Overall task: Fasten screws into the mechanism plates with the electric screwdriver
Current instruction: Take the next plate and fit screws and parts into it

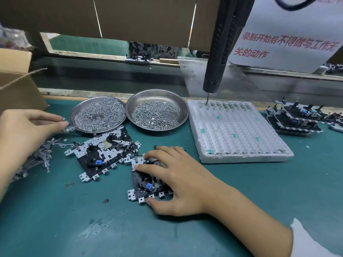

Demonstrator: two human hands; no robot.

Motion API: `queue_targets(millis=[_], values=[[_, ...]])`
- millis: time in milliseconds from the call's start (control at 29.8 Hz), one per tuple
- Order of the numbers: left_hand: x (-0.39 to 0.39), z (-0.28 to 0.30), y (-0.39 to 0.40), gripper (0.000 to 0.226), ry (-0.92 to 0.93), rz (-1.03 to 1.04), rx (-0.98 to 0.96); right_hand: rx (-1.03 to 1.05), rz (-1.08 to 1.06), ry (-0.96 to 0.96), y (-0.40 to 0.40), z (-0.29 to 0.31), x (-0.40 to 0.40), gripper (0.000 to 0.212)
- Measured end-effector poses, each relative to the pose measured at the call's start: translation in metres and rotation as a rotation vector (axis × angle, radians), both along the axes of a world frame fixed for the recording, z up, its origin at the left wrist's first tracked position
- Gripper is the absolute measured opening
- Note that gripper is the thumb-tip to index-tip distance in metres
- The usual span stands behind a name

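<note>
**Bench stock, left to right: plates, screws, driver**

Cardboard box (14,75), open, at the far left edge of the green mat (74,219). Left hand (24,130), fingers curled, thumb and forefinger pinching a small metal bracket (70,129) at the rim of the left dish. Pile of loose metal brackets (39,156) under and beside that hand. Left dish (98,114), round steel, heaped with small screws. Flat mechanism plate (104,154), metal with black parts and a blue tab, lies untouched just in front of the left dish. Right dish (156,110), round steel, part-filled with screws, its rim meeting the left dish. Second mechanism plate (144,184), same type, lies near the first plate; right hand (178,179) grips it, fingers spread over its top, thumb hooked under its near edge. Electric screwdriver (220,52), black, hangs upright and unheld, bit tip just above the far left corner of the white foam tray (239,130). Stack of mechanism plates (295,117) at the right of the tray. White notice with red lettering (285,34) behind
</note>
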State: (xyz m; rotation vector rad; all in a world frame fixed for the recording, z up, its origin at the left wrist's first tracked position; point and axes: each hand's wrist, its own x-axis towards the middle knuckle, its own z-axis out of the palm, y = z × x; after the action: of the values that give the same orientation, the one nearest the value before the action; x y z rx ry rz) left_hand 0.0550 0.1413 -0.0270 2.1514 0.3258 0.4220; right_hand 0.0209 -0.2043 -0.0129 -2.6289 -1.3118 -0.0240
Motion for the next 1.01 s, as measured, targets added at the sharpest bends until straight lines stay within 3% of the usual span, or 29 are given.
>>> queue_targets(millis=[201, 403, 604, 839, 1007], values=[[0.003, -0.004, 0.001, 0.011, -0.028, 0.083, -0.010, -0.011, 0.001, -0.004, 0.001, 0.000, 0.000, 0.063], [0.003, -0.008, 0.009, 0.032, 0.021, 0.129, 0.174, -0.011, 0.003, 0.004, 0.000, 0.000, -0.001, 0.062], [-0.005, 0.008, -0.016, 0.031, -0.026, 0.082, 0.188, -0.018, 0.003, 0.007, 0.000, 0.000, 0.000, 0.062], [-0.010, 0.014, -0.034, 0.006, -0.104, 0.086, -0.069, -0.039, 0.012, 0.008, 0.001, 0.001, 0.000, 0.063], [-0.010, 0.025, -0.045, 0.022, -0.075, -0.015, -0.445, -0.040, 0.013, 0.004, 0.001, 0.002, 0.000, 0.063]])
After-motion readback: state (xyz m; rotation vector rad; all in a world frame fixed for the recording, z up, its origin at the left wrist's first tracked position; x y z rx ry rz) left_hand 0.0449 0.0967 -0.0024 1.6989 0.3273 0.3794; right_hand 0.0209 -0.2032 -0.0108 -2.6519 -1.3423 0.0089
